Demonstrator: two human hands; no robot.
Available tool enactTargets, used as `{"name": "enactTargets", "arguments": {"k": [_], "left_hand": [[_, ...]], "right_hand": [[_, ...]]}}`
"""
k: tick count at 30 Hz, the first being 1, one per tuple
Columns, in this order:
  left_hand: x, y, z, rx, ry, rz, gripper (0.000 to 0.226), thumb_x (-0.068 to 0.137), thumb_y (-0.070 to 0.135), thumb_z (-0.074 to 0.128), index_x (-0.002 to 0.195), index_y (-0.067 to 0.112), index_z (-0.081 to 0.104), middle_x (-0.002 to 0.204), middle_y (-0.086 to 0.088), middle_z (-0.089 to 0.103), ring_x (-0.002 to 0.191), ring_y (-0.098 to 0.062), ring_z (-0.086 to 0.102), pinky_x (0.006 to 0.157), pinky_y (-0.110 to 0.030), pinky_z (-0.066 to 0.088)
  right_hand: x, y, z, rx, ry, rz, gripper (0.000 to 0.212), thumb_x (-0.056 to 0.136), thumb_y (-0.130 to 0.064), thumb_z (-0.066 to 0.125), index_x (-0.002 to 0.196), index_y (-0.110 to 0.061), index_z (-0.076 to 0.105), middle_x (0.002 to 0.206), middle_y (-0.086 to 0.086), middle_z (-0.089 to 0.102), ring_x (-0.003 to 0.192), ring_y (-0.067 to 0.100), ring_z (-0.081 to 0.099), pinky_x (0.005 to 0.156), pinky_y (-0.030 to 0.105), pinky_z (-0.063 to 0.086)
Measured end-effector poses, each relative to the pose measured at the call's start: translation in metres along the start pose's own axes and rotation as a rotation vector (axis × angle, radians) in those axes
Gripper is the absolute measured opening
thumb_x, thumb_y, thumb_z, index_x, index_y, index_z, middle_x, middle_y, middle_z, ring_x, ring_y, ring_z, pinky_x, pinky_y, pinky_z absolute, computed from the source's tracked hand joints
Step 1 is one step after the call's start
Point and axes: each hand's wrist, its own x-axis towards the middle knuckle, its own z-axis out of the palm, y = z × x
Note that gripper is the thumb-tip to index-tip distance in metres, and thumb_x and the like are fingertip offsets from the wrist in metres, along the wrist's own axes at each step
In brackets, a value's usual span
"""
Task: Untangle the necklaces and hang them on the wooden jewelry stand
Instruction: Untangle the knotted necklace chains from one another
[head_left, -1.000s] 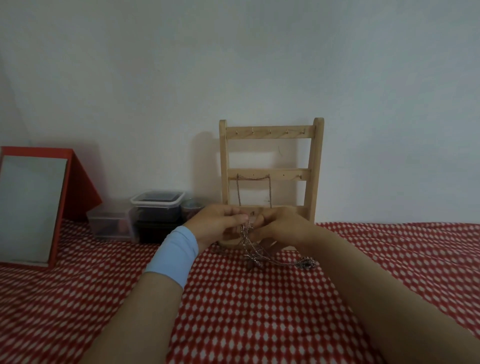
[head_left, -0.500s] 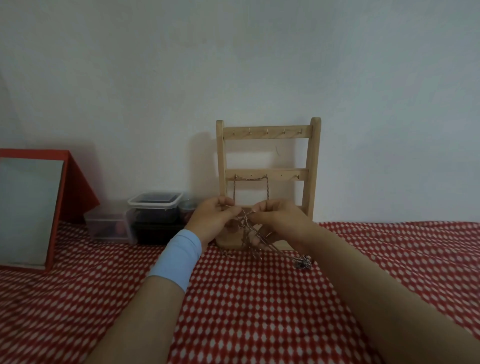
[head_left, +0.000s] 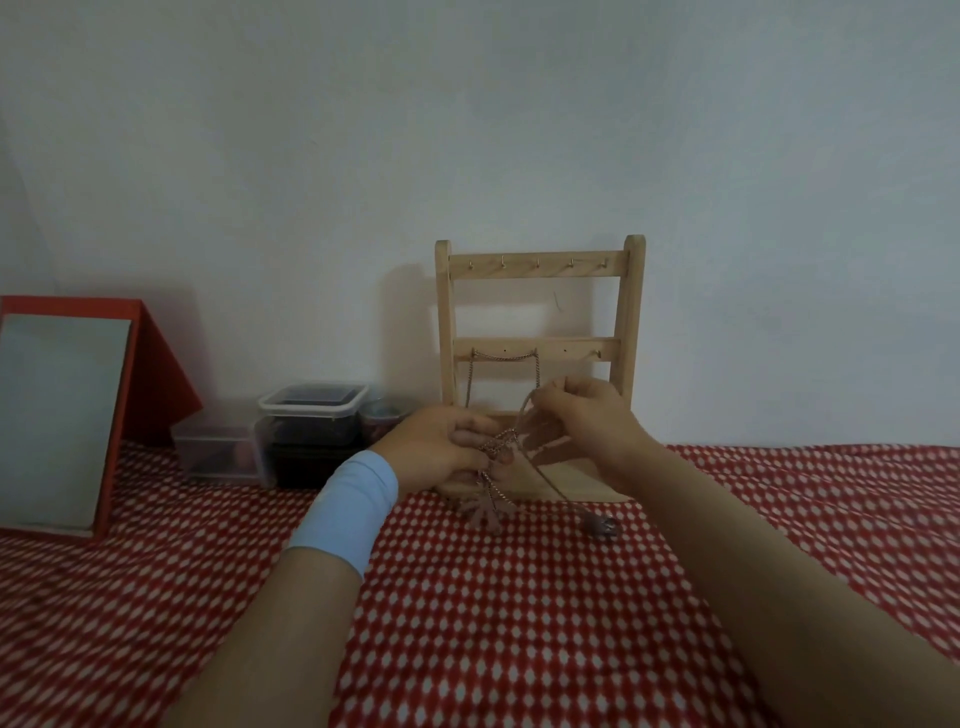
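Note:
A wooden jewelry stand (head_left: 540, 270) leans against the wall, with small hooks on its top and middle bars. One chain necklace (head_left: 504, 356) hangs from the middle bar. In front of the stand, my left hand (head_left: 441, 449) pinches a knot of tangled necklaces (head_left: 501, 447). My right hand (head_left: 587, 421) pinches a strand pulled up and to the right of that knot. A star-shaped pendant (head_left: 485, 512) dangles below the knot. A dark round pendant (head_left: 601, 525) lies on the cloth at the end of a long strand.
A red-and-white patterned cloth (head_left: 519, 623) covers the surface. A red-framed mirror (head_left: 62, 415) stands at the left. Clear plastic boxes (head_left: 311, 410) sit by the wall, left of the stand. A pale blue band (head_left: 345, 512) wraps my left wrist.
My right hand has lifted up and to the right, drawing a strand out of the knot. My left hand has stayed low, holding the knot, and the star pendant now hangs free.

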Motion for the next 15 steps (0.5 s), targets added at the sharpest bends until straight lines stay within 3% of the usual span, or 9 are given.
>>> {"name": "enactTargets", "arguments": {"k": [6,9,12,15], "left_hand": [[0.0016,-0.0026,-0.0071,0.049,0.032,-0.049,0.026,0.095,-0.003,0.053,0.098,0.017,0.069,0.101,-0.003,0.075,0.089,-0.009,0.071,0.083,-0.024,0.057],[0.0048,-0.0034,-0.0050,0.108,0.087,-0.056,0.021,0.096,0.004,0.053,0.095,0.016,0.070,0.105,-0.007,0.073,0.100,-0.018,0.069,0.095,-0.033,0.053],[0.0070,-0.0052,-0.0025,0.019,0.103,-0.067,0.029,0.094,-0.002,0.046,0.086,0.012,0.069,0.093,-0.009,0.070,0.093,-0.024,0.065,0.098,-0.040,0.051],[0.0092,-0.0052,-0.0022,-0.037,0.107,-0.072,0.036,0.089,-0.001,0.044,0.072,0.016,0.070,0.087,-0.012,0.065,0.084,-0.027,0.060,0.085,-0.041,0.048]], "right_hand": [[0.0073,0.0011,0.0008,0.275,-0.003,0.045,0.020,0.106,-0.021,0.049,0.101,-0.004,0.057,0.087,0.015,0.068,0.075,0.027,0.070,0.068,0.041,0.061],[0.0074,0.0006,0.0051,0.359,-0.022,0.074,0.032,0.108,-0.026,0.040,0.093,-0.004,0.057,0.079,0.012,0.066,0.074,0.028,0.066,0.075,0.046,0.060],[0.0063,-0.0001,0.0063,0.459,-0.043,0.066,0.038,0.110,-0.030,0.037,0.085,-0.007,0.053,0.072,0.010,0.063,0.070,0.027,0.067,0.078,0.044,0.059],[0.0074,-0.0005,0.0050,0.558,-0.085,0.070,0.033,0.110,-0.029,0.038,0.084,-0.013,0.047,0.063,0.005,0.052,0.061,0.023,0.060,0.067,0.037,0.059]]}}
